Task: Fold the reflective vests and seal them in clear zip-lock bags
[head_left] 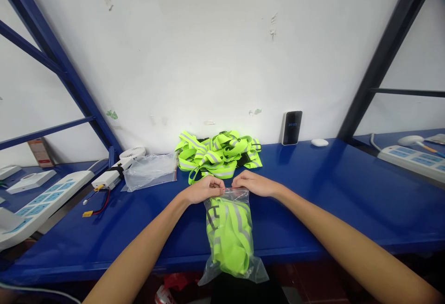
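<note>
A clear zip bag [255, 267] hangs over the table's front edge, with a folded neon-yellow reflective vest [231, 234] inside it. My left hand [205, 189] pinches the bag's top edge at its left part. Close beside it, my right hand [257, 183] is closed on the same edge farther right, where a thin red line shows along the seal. Just beyond my hands lies a tangled heap of neon-yellow straps [219, 153] with grey reflective stripes, against the wall.
Flat clear plastic bags [151, 172] lie left of the heap, near a white battery pack with wires [107, 179] and a white fan [132, 152]. A phone-like device [292, 128] stands at the wall, beside a white oval object [319, 142]. Power strips [52, 202] and blue frame posts [69, 72] flank the blue table [313, 202].
</note>
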The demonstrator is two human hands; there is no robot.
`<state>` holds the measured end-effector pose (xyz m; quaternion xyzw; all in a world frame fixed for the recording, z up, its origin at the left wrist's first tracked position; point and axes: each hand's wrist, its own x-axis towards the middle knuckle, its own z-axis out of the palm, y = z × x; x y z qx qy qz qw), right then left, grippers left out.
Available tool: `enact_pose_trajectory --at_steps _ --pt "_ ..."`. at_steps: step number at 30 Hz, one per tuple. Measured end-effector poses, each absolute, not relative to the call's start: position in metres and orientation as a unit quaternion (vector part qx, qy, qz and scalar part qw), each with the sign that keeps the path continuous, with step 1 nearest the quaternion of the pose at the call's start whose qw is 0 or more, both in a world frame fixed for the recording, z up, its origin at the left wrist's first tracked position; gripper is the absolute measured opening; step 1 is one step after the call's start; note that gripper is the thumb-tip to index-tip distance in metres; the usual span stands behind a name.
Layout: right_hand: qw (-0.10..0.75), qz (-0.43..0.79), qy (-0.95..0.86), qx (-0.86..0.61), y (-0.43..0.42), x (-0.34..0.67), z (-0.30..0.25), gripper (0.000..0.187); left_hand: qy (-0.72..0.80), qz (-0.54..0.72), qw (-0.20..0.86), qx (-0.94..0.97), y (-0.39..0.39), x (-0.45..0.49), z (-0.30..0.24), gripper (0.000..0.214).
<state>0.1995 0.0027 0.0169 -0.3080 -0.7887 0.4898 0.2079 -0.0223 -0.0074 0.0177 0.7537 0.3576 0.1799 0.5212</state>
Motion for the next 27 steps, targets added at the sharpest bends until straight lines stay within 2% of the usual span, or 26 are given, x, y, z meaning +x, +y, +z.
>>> enact_pose_trajectory --at_steps 7,14,22,27 --pt "0.211 0.516 -0.781 -0.281 0.005 0.205 0.018 0.022 0.359 0.171 0.58 0.711 -0.002 -0.028 0.013 0.036" --pt "0.174 0.539 -0.781 -0.264 0.005 0.208 0.017 0.015 0.366 0.147 0.565 0.724 -0.007 -0.029 0.022 0.028" --pt "0.174 0.508 -0.804 -0.256 0.006 0.206 0.009 0.015 0.359 0.087 0.552 0.747 -0.008 -0.023 0.031 0.035" --pt "0.172 0.498 -0.81 -0.257 0.005 0.205 0.009 0.014 0.365 0.096 0.547 0.747 -0.007 -0.021 0.027 0.038"
